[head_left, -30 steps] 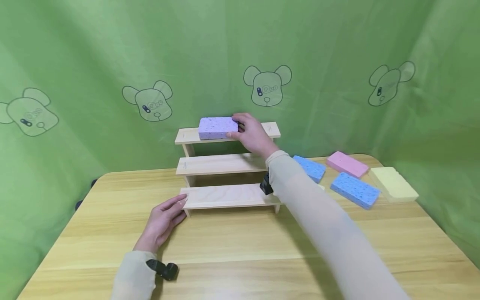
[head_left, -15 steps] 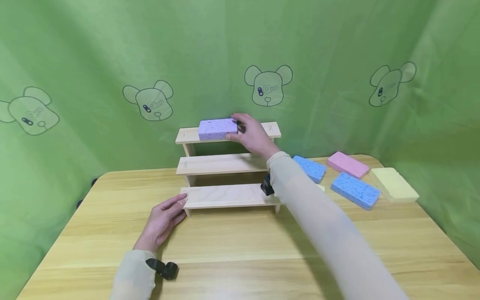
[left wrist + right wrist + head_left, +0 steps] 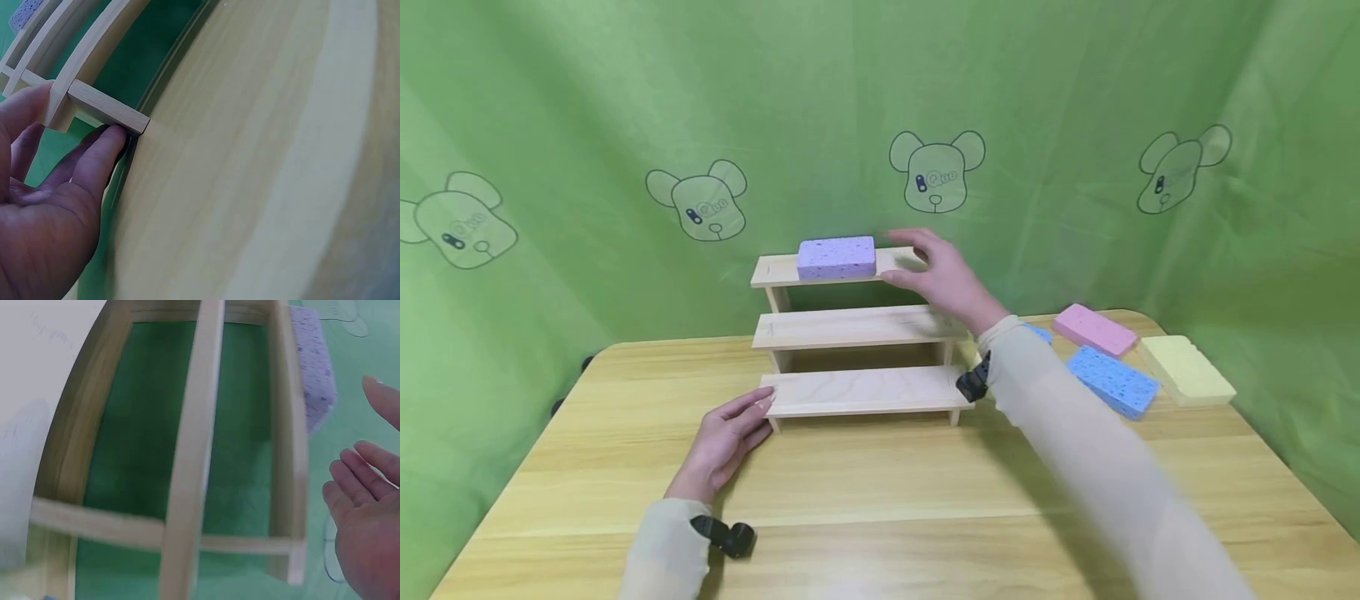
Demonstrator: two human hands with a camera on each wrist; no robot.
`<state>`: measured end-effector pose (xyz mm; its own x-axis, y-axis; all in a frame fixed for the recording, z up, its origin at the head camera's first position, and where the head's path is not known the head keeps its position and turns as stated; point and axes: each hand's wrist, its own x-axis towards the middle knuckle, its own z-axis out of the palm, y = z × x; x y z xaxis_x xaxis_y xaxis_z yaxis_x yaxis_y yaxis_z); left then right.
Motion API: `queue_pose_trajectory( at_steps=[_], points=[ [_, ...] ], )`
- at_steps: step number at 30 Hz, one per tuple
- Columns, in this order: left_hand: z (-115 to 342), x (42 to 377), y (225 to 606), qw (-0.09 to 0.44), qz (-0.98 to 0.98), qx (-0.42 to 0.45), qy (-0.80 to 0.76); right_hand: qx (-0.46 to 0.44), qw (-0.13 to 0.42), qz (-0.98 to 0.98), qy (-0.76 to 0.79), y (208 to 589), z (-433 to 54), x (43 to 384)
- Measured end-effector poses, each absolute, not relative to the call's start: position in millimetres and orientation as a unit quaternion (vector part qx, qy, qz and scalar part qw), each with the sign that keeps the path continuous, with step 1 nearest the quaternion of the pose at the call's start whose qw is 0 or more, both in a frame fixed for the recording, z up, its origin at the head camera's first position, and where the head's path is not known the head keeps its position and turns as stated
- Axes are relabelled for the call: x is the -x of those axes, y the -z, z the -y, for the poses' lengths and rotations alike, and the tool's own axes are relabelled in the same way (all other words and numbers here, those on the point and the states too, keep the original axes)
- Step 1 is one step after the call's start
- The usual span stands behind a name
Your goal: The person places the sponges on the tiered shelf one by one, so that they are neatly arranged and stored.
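A purple sponge (image 3: 837,258) lies flat on the top step of a three-step wooden display stand (image 3: 865,392), left of that step's middle. Just right of the sponge, my right hand (image 3: 943,275) is apart from it, thumb and fingers spread with nothing between them. In the right wrist view, the hand (image 3: 375,506) shows beside the top step, a gap away from the sponge (image 3: 315,369). My left hand (image 3: 726,442) holds the left end of the bottom step. In the left wrist view, its fingers (image 3: 100,159) touch the plank's end and the leg below.
On the table's right lie a pink sponge (image 3: 1095,329), a speckled blue sponge (image 3: 1112,381) and a pale yellow sponge (image 3: 1187,371). Another blue sponge (image 3: 1039,332) is mostly hidden behind my right forearm. A green curtain (image 3: 820,100) hangs behind the wooden table (image 3: 865,508).
My right hand has let go of the purple sponge and moved to the right, its fingers spread wider. The sponge stays on the top step. My left hand has not moved.
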<state>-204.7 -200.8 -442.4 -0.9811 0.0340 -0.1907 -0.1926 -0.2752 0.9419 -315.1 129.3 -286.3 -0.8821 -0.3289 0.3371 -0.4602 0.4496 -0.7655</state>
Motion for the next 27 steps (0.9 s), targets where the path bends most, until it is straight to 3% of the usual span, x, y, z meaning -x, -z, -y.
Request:
queue_pose_trajectory(
  at_steps=[17, 27],
  points=[
    [201, 203, 443, 0.076, -0.602, 0.066, -0.792, -0.261, 0.085, 0.850, -0.449, 295, -194, 273],
    [203, 204, 444, 0.077, -0.607, 0.058, -0.789, -0.224, 0.055, 0.873, -0.430, 303, -230, 245]
  ],
)
